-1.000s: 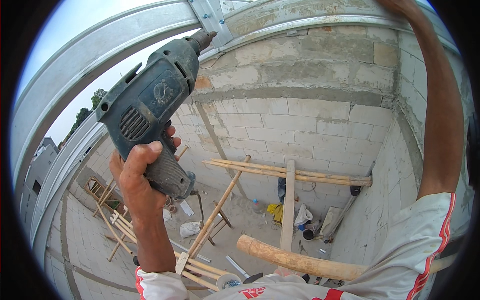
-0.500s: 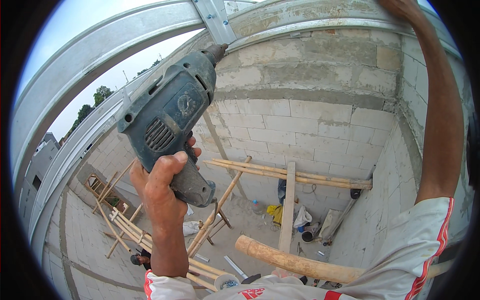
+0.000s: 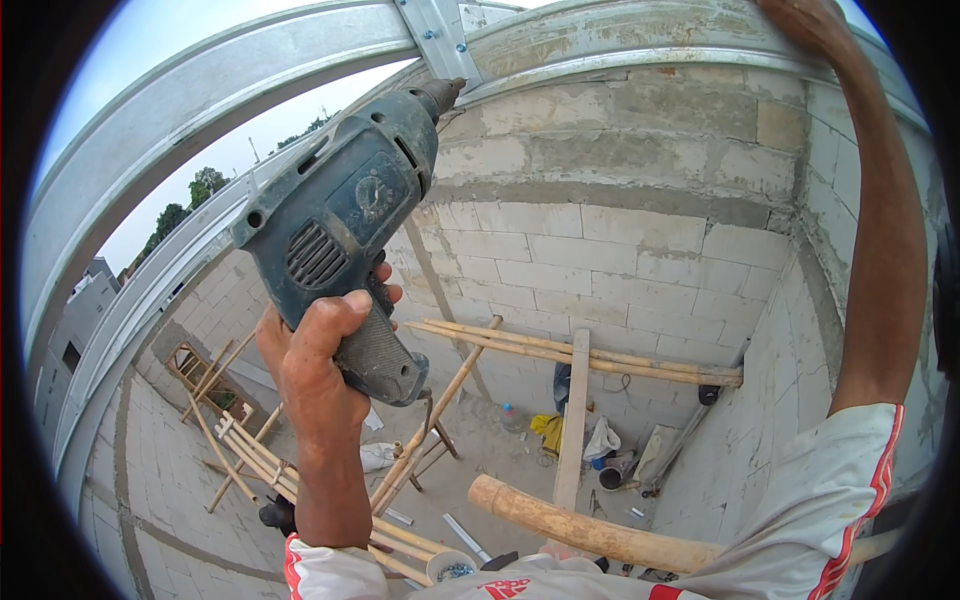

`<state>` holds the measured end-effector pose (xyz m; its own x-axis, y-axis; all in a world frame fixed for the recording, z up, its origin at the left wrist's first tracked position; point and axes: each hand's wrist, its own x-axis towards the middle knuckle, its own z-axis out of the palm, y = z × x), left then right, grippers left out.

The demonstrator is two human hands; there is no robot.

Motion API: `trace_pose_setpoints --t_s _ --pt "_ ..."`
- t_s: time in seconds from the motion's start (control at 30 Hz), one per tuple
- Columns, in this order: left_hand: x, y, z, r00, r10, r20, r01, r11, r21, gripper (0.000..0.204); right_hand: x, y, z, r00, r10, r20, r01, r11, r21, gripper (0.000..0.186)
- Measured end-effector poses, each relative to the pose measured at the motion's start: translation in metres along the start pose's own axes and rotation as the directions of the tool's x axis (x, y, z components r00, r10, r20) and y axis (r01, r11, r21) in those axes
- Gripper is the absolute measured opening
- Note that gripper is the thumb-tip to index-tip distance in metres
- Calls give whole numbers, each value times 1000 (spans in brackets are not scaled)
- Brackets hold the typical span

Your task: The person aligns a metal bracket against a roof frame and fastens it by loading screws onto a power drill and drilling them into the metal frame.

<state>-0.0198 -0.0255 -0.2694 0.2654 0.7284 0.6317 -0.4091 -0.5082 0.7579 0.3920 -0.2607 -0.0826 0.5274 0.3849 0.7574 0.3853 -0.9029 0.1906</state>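
Observation:
My left hand [image 3: 318, 375] is closed around the handle of a worn dark blue-green power drill [image 3: 345, 210], its thumb across the back of the grip. Pointing up and to the right, the drill has its chuck beside the lower end of a metal bracket [image 3: 433, 38]. Bluish screw heads show on that bracket, where the left steel beam [image 3: 270, 65] meets the right steel beam [image 3: 620, 45]. At upper right my right hand [image 3: 808, 28] is raised against the top of the right beam; its fingers are mostly cut off by the picture's edge.
Just below me are a thick bamboo pole [image 3: 590, 525] and a white tub [image 3: 450, 568] of small screws. Farther down stand bamboo scaffolding [image 3: 440, 440] and a plank [image 3: 573, 420]. Pale block walls [image 3: 620, 260] surround the floor, where bags and tools lie.
The view has shifted slightly. The drill's chuck sits a little higher and farther right in the picture, still beside the bracket. Both hands keep their places.

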Motion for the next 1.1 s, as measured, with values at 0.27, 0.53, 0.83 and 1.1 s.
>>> trace_pose_setpoints --t_s 0.27,0.53,0.83,1.1 --pt "8 1 0 999 -14 33 14 1000 6 49 -2 -5 -6 998 -66 -25 64 997 -44 34" --pt "17 5 -11 994 1 108 -5 1000 29 52 0 3 -6 996 -75 -40 73 997 -34 34" --pt "35 8 -33 987 -25 158 18 999 45 51 -35 -29 -30 989 144 45 -148 984 98 43" --pt "40 12 -26 978 -11 208 -3 998 70 53 46 58 61 995 -101 7 102 992 -78 45"
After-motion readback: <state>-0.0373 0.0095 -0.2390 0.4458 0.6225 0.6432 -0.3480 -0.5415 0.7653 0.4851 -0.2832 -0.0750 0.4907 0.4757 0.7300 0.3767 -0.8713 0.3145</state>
